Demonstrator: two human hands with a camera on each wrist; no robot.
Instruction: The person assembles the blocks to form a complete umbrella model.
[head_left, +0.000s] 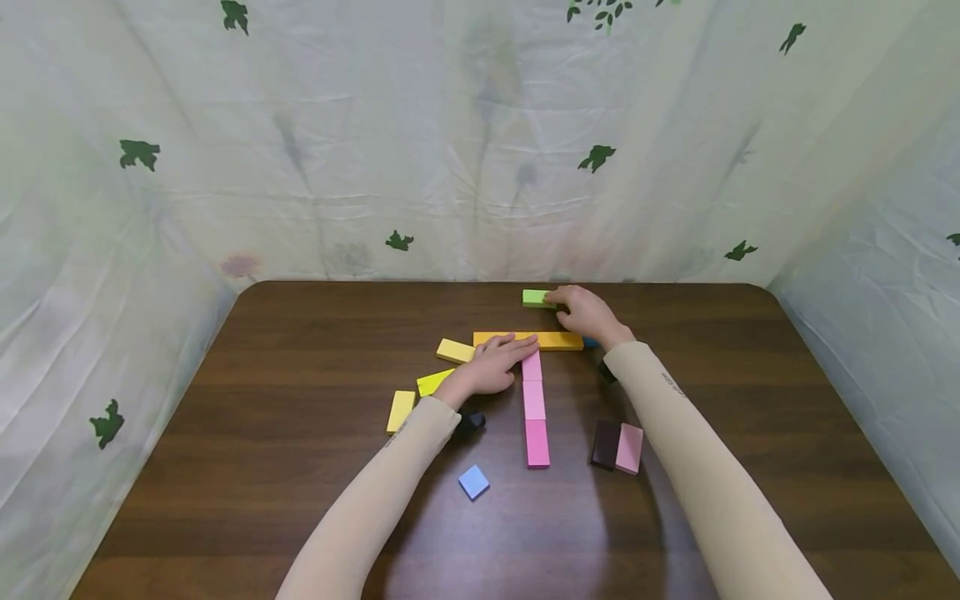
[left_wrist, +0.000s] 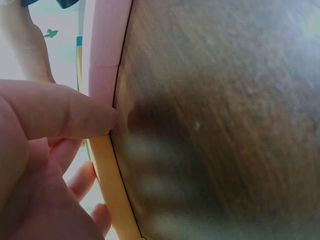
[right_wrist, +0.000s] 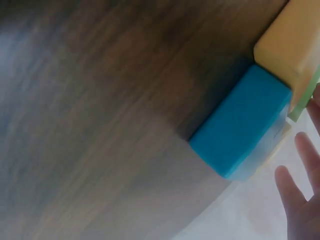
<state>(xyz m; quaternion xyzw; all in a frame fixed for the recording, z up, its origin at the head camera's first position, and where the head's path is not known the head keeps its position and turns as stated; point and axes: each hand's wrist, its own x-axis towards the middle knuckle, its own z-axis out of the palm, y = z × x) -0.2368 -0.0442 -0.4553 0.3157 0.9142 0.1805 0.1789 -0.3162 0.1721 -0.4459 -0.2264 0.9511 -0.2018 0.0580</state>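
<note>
My left hand [head_left: 491, 367] lies over the left part of a long orange bar [head_left: 562, 341], fingers extended. In the left wrist view, its thumb [left_wrist: 65, 110] touches where the orange bar [left_wrist: 112, 195] meets a pink block [left_wrist: 102, 55]. Three pink blocks [head_left: 533, 400] form a column running from the bar toward me. At the far edge, my right hand [head_left: 588, 312] touches the right end of a light green block [head_left: 534, 297] with its index finger. Beneath that hand, a blue block [right_wrist: 240, 120] abuts the bar's right end, mostly covered in the head view.
Left of my left hand lie several yellow blocks [head_left: 401, 411]. A dark block [head_left: 471, 423] sits beside the left wrist, with a small light blue block [head_left: 473, 482] nearer me. Dark brown [head_left: 605, 444] and pink [head_left: 629, 448] blocks lie together at right. Fabric hangs behind the wooden table [head_left: 300, 500].
</note>
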